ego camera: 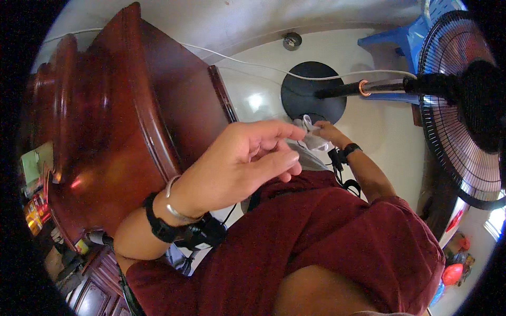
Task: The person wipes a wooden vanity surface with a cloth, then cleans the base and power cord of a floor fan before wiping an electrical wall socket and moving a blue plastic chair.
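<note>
My left hand is raised in front of my body, its fingers loosely curled and the index finger stretched forward. Nothing shows in its grasp; a metal bangle and a black strap circle the wrist. Beyond that hand, low over the floor, my right hand grips a crumpled pale grey cloth. The left index fingertip overlaps the cloth in the picture; whether they touch I cannot tell. A black band sits on my right wrist. The cloth lies in view just before the fan's round black base.
A polished dark-red wooden cabinet fills the left side. The standing fan's caged head is close on the right, with a blue plastic stool behind it. A white cable crosses above the tiled floor. A small round tin stands by the wall.
</note>
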Demonstrator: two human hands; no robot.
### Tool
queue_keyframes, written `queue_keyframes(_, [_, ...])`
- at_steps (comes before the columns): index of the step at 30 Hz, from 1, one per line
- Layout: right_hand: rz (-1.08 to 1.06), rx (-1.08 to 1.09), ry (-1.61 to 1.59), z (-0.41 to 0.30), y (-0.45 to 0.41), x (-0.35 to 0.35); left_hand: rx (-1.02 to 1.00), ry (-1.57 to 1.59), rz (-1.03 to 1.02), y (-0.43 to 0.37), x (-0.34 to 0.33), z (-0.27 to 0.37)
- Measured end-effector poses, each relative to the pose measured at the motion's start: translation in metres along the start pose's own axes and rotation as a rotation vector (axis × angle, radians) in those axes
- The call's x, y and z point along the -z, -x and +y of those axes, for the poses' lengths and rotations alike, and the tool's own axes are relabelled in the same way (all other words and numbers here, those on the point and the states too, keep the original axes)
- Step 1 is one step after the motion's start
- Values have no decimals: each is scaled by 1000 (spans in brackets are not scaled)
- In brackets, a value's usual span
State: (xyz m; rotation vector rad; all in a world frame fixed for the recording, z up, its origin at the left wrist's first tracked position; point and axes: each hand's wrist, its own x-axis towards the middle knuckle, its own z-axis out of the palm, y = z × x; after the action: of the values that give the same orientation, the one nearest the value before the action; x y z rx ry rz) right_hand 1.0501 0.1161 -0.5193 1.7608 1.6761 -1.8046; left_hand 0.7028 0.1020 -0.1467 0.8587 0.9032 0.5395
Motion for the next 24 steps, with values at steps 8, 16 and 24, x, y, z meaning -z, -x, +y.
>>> queue_keyframes(8, [97,99,591,61,-4,-8,-4,34,8,5,-3,-5])
queue_keyframes(16, [104,264,766,91,42,-16,-123,-74,-22,-16,-5,-14])
queue_keyframes(24, [0,129,699,89,147,-64,-178,-182,-9,-4,-5,-11])
